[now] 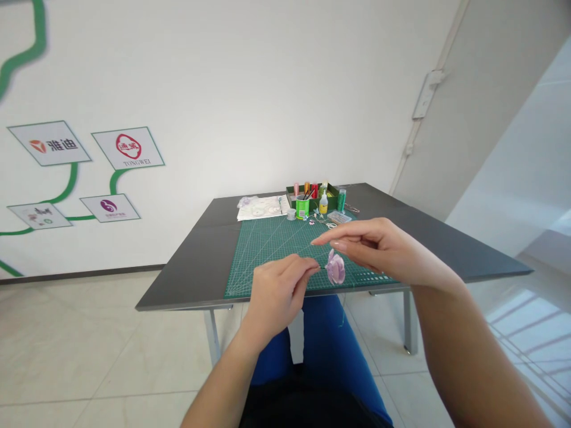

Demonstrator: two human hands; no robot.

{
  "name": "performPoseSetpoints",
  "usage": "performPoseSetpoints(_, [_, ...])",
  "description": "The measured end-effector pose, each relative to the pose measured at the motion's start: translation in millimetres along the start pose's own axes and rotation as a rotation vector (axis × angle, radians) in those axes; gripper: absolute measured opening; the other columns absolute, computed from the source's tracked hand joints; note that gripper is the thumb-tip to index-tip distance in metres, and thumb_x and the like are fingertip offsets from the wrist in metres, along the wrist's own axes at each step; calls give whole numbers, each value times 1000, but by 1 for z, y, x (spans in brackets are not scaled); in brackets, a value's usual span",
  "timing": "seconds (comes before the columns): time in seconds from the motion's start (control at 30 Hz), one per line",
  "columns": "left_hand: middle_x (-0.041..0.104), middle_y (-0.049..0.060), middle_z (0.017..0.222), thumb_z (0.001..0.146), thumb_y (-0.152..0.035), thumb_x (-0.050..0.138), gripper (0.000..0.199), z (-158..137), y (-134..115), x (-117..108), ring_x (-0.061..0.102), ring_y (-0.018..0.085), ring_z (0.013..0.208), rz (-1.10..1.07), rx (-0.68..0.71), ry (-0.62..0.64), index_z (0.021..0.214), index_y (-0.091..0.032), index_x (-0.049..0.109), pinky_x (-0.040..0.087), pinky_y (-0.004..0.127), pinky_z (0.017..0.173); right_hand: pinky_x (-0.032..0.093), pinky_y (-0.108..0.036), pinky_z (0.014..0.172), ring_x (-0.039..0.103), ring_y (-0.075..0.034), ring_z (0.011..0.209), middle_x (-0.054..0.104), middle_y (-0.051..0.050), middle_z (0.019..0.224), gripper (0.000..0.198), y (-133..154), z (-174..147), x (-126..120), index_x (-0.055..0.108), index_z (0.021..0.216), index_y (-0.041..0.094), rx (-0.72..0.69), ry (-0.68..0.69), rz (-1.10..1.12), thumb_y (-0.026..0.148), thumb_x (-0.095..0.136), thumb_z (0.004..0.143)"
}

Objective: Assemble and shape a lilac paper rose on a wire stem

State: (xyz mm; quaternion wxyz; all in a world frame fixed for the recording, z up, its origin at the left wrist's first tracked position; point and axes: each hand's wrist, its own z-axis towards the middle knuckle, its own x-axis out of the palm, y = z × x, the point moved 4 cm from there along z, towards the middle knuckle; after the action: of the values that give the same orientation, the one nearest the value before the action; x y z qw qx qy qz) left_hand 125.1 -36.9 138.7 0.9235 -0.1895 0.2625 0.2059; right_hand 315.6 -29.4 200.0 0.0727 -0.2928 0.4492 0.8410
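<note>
My left hand [283, 285] is closed in a pinch on the thin dark stem of a lilac artificial flower [335, 267], whose petals point to the right. The bloom hangs just past the fingertips, over the front edge of the green cutting mat [263, 249]. Above and right of the petals is my right hand [379, 249], its fingers stretched out to the left. I see nothing held in it. A fine green thread [342, 315] dangles below the flower in front of the blue trousers.
On the dark table [191, 238], a green box [332, 199] of thread spools stands at the back. Near it are a green can [302, 207] with tools, a glue bottle [323, 205], scissors [331, 226], a clear case [339, 217] and white sheets [263, 208].
</note>
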Motion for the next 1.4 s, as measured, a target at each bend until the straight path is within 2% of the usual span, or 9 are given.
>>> performPoseSetpoints(0.27, [76,1,85,108,-22,55,15,2,9,3,67,12,69,-46,-37,21,101,-20,69,45,23,64,15,-25,41,27,-7,42,32,9,49,30,-24,16,1,83,114,18,93,57,157,39,66,101])
performPoseSetpoints(0.53, [75,0,84,108,-23,55,15,2,18,6,66,12,68,-61,-100,-5,100,-21,68,44,24,64,17,-22,40,33,-7,41,38,10,47,31,-61,27,12,80,117,16,132,104,247,37,65,101])
performPoseSetpoints(0.73, [76,0,86,106,-18,58,11,1,22,7,66,11,69,-70,-117,-49,100,-20,67,43,24,64,20,-21,39,34,-7,41,50,6,52,37,-83,24,29,80,116,13,204,110,339,43,66,99])
performPoseSetpoints(0.97, [77,0,87,107,-21,58,13,-2,31,10,65,11,68,-68,-179,-103,99,-20,69,44,23,65,22,-20,42,32,-6,42,41,9,49,32,-88,13,45,80,110,13,190,163,368,39,68,97])
performPoseSetpoints(1.17, [77,0,84,104,-21,60,12,-4,43,13,63,10,63,-77,-266,-131,97,-19,69,42,23,61,23,-21,42,30,-6,43,38,9,52,42,-94,-2,58,78,118,13,248,211,415,49,62,103])
performPoseSetpoints(1.4, [75,-2,80,103,-24,61,12,-7,49,17,58,9,57,-126,-330,-175,96,-20,69,42,23,58,20,-20,40,31,-6,44,37,9,54,41,-88,-21,66,78,120,12,294,239,461,47,61,104])
